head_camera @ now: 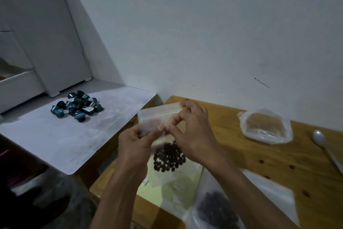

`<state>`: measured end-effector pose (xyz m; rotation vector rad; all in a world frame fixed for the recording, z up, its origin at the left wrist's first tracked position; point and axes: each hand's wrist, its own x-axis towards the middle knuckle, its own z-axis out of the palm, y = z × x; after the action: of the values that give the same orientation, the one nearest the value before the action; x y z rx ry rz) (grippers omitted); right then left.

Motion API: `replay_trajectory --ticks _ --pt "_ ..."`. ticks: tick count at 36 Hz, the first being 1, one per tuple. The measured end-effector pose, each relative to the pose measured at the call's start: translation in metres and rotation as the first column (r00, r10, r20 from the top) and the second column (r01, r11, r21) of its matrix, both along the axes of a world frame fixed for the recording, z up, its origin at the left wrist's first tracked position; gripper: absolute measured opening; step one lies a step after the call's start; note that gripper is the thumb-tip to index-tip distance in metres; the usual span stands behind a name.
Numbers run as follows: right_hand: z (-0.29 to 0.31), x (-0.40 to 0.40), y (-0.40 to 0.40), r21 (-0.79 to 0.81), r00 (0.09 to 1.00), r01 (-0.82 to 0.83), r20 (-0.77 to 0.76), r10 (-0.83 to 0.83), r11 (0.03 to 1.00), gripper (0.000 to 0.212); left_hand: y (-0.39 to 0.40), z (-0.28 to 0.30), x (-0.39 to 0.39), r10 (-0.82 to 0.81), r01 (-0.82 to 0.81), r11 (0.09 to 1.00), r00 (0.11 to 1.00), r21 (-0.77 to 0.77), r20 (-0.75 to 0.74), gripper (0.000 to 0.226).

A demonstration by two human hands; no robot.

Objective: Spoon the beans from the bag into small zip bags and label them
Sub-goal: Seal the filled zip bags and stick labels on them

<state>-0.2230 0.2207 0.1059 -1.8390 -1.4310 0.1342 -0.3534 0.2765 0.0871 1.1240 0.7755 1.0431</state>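
Both hands meet at the mouth of a small clear plastic zip bag (159,117) held in the air above the wooden bench (232,136). The left hand (134,147) has a closed grip on the bag's lower left side, thumb and curled fingers pinching the film. The right hand (194,134) has a closed grip too, its thumb and fingertips pinching the zip strip at the bag's right end, just beside the left thumb. The bag hangs tilted, its strip end up and away from the person, and a cluster of dark round coffee beans (168,156) has settled in its lower part, between the two wrists.

Directly below the zip bag a pale yellow-green flat pouch (176,182) lies on the bench. Below and right of the zip bag, at the near edge of the view, another clear plastic bag holding dark beans (217,208) lies partly over that pouch, and a flat empty clear bag (272,191) lies just beside it, further right.

To the right of the zip bag, near the white wall (204,33), sits a crumpled clear plastic bag with brown contents (265,126). Further right again lies a white plastic spoon (323,141), bowl toward the wall.

To the left of the zip bag, well apart, a heap of dark and teal coffee capsules (78,106) rests on a white-covered bench (55,136).
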Motion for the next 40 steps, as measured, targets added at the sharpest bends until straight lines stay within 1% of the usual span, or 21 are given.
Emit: replay_trajectory --ticks 3,5,7,9,11,13,16,19,22,24,26,29,32,34,36,38,40 --pt "-0.003 0.004 -0.003 0.043 0.996 0.042 -0.084 -0.038 0.998 0.017 0.0 0.0 0.004 -0.001 0.001 1.0 1.0 0.017 0.01 0.025" --pt "-0.005 0.006 -0.006 0.083 0.976 0.104 -0.198 -0.086 0.991 0.031 0.0 0.0 0.007 -0.01 0.01 0.999 1.0 0.03 0.015 0.029" --pt "-0.004 0.008 -0.008 0.069 0.925 0.134 -0.367 -0.1 0.989 0.046 0.0 0.001 0.01 -0.014 0.013 0.999 1.0 0.035 0.016 0.034" --pt "-0.004 0.011 -0.008 0.069 0.861 0.099 -0.506 -0.051 0.993 0.056 0.001 0.001 0.012 -0.029 0.028 0.999 0.999 0.033 0.02 0.039" --pt "-0.005 0.015 -0.008 0.122 0.815 0.078 -0.58 0.008 0.989 0.063 0.002 0.002 0.016 -0.052 0.051 0.998 0.998 0.029 0.018 0.042" --pt "-0.005 0.018 -0.008 0.177 0.778 0.096 -0.627 0.038 0.979 0.065 0.002 0.003 0.019 -0.069 0.069 0.997 0.997 0.023 0.018 0.044" --pt "-0.006 0.02 -0.007 0.197 0.741 0.121 -0.67 0.043 0.973 0.062 0.002 0.004 0.024 -0.07 0.07 0.997 0.998 0.027 -0.003 0.041" --pt "-0.009 0.025 -0.006 0.166 0.707 0.072 -0.704 0.067 0.983 0.057 0.004 0.005 0.027 -0.05 0.05 0.998 0.999 0.036 -0.013 0.038" --pt "-0.01 0.029 -0.008 0.141 0.665 -0.002 -0.739 0.107 0.99 0.053 0.005 0.005 0.03 -0.037 0.039 0.998 0.999 0.051 -0.028 0.047" --pt "-0.011 0.031 -0.007 0.145 0.649 0.004 -0.753 0.108 0.989 0.051 0.006 0.004 0.033 -0.027 0.03 0.998 0.999 0.063 -0.043 0.051" --pt "-0.012 0.031 -0.006 0.151 0.659 0.033 -0.747 0.092 0.988 0.048 0.009 0.003 0.036 -0.017 0.022 0.998 0.998 0.067 -0.066 0.048" --pt "-0.016 0.034 -0.001 0.163 0.685 0.076 -0.726 0.067 0.984 0.046 0.016 0.002 0.043 -0.01 0.016 0.997 0.995 0.07 -0.096 0.038" --pt "-0.019 0.041 0.005 0.149 0.693 0.116 -0.721 0.027 0.982 0.043 0.023 0.004 0.052 -0.017 0.026 0.997 0.994 0.077 -0.112 0.034" --pt "-0.021 0.049 0.008 0.111 0.702 0.105 -0.712 0.006 0.988 0.039 0.029 0.006 0.058 -0.025 0.035 0.996 0.993 0.085 -0.114 0.034" --pt "-0.021 0.058 0.011 0.029 0.722 0.064 -0.691 -0.026 0.997 0.036 0.037 0.007 0.064 -0.023 0.032 0.996 0.994 0.083 -0.107 0.029" --pt "-0.021 0.067 0.014 -0.04 0.707 0.042 -0.704 -0.057 0.998 0.037 0.049 0.005 0.071 -0.027 0.036 0.997 0.993 0.074 -0.119 0.025" --pt "-0.022 0.076 0.018 -0.042 0.667 0.061 -0.742 -0.072 0.997 0.035 0.062 0.0 0.078 -0.071 0.083 0.994 0.984 0.072 -0.166 0.025"
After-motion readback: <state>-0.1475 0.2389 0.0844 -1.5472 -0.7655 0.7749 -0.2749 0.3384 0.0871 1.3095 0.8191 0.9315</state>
